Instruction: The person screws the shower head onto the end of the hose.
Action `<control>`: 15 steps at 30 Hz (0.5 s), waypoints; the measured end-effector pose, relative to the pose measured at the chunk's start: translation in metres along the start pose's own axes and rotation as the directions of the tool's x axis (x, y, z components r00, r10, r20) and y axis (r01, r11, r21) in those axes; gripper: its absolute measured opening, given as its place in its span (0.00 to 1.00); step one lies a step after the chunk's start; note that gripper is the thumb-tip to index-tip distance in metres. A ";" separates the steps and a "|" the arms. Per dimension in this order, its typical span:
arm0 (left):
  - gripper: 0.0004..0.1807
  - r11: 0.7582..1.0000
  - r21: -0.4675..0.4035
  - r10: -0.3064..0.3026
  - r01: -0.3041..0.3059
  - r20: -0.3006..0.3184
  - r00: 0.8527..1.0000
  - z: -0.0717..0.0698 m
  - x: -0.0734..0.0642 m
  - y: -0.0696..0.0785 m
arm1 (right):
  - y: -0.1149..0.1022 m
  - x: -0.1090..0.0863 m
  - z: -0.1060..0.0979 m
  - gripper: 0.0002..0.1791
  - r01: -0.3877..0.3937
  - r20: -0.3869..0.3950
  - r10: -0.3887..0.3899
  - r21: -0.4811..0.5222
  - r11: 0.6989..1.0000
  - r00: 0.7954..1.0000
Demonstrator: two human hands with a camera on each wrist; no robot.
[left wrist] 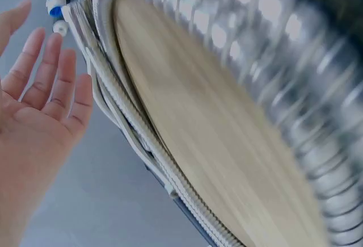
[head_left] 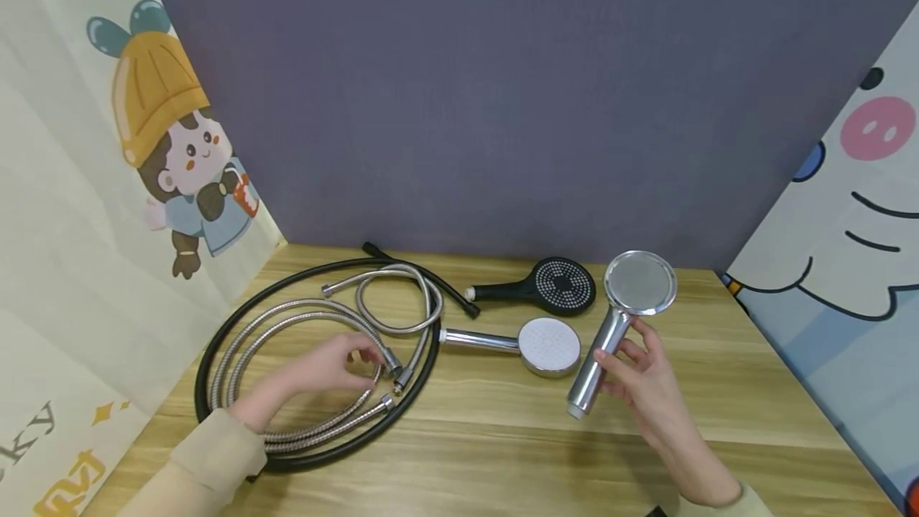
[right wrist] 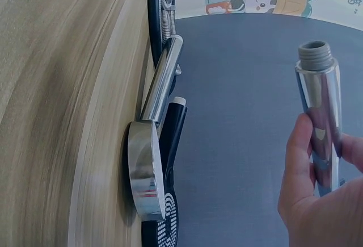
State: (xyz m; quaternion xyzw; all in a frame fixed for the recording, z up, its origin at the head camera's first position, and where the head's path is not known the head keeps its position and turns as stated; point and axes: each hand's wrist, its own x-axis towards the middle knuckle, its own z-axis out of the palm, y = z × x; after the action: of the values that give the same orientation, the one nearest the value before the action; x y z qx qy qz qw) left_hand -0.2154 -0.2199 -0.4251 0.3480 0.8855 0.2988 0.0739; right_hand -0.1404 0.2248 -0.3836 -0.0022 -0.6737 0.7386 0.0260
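My right hand [head_left: 649, 381] grips a chrome shower head [head_left: 609, 341] by its handle, above the table. The round face is at the top, and the handle slants down to the left. In the right wrist view its grey threaded end [right wrist: 315, 55] shows bare. My left hand [head_left: 337, 365] hovers with parted, relaxed fingers over a coiled metal shower hose [head_left: 244, 341], near the hose end fittings [head_left: 391, 361]. Nothing lies in its palm in the left wrist view. A chrome shower head with a white face [head_left: 549, 345] lies between the hands.
A black shower head [head_left: 563, 286] lies behind the white-faced one. A black hose [head_left: 204, 373] loops around the metal hoses, and a thinner metal hose [head_left: 391, 329] coils at the back. A grey panel [head_left: 459, 102] rises behind the wooden table [head_left: 502, 445], with printed curtains at both sides.
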 end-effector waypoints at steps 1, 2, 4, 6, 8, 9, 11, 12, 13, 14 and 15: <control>0.16 1.000 0.009 0.002 -0.002 -0.003 1.000 -0.002 0.002 -0.002 | 0.000 0.000 0.000 0.37 -0.001 -0.001 0.001 0.003 1.000 1.000; 0.17 1.000 0.016 0.002 -0.002 -0.006 1.000 -0.004 0.005 -0.004 | 0.000 0.000 0.000 0.37 -0.002 -0.001 0.002 0.005 1.000 1.000; 0.18 1.000 0.013 0.012 -0.011 -0.011 1.000 -0.007 0.010 -0.008 | 0.001 0.001 0.000 0.37 -0.003 0.001 0.003 0.012 1.000 1.000; 0.19 1.000 0.006 0.008 -0.008 -0.011 1.000 -0.010 0.015 -0.012 | 0.001 0.001 0.001 0.37 -0.002 0.006 0.002 0.024 1.000 1.000; 0.19 1.000 -0.001 0.004 -0.004 -0.004 1.000 -0.012 0.020 -0.017 | 0.002 0.002 0.001 0.36 0.001 0.013 -0.001 0.034 0.999 1.000; 0.19 1.000 -0.002 0.004 -0.004 0.001 1.000 -0.012 0.022 -0.019 | 0.002 0.002 0.001 0.36 0.003 0.015 -0.003 0.040 0.999 1.000; 0.18 1.000 0.004 0.003 -0.003 0.013 1.000 -0.013 0.026 -0.023 | 0.002 0.003 0.002 0.35 0.006 0.018 -0.007 0.043 0.999 1.000; 0.17 1.000 0.007 0.005 -0.005 0.019 1.000 -0.013 0.028 -0.025 | 0.002 0.003 0.002 0.35 0.006 0.019 -0.007 0.044 0.999 1.000; 0.17 1.000 0.010 0.007 -0.007 0.025 1.000 -0.013 0.030 -0.027 | 0.002 0.003 0.003 0.36 0.006 0.019 -0.007 0.042 0.999 1.000; 0.17 1.000 0.017 0.010 -0.010 0.029 1.000 -0.013 0.032 -0.029 | 0.003 0.003 0.003 0.36 0.005 0.019 -0.006 0.040 0.999 1.000; 0.16 1.000 0.022 0.010 -0.010 0.033 0.999 -0.013 0.033 -0.030 | 0.003 0.003 0.003 0.36 0.005 0.018 -0.005 0.038 0.999 1.000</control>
State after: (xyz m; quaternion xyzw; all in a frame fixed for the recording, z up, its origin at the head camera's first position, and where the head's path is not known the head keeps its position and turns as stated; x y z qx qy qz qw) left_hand -0.2616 -0.2219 -0.4298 0.3581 0.8857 0.2835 0.0830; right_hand -0.1441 0.2216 -0.3859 0.0068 -0.6596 0.7513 0.0217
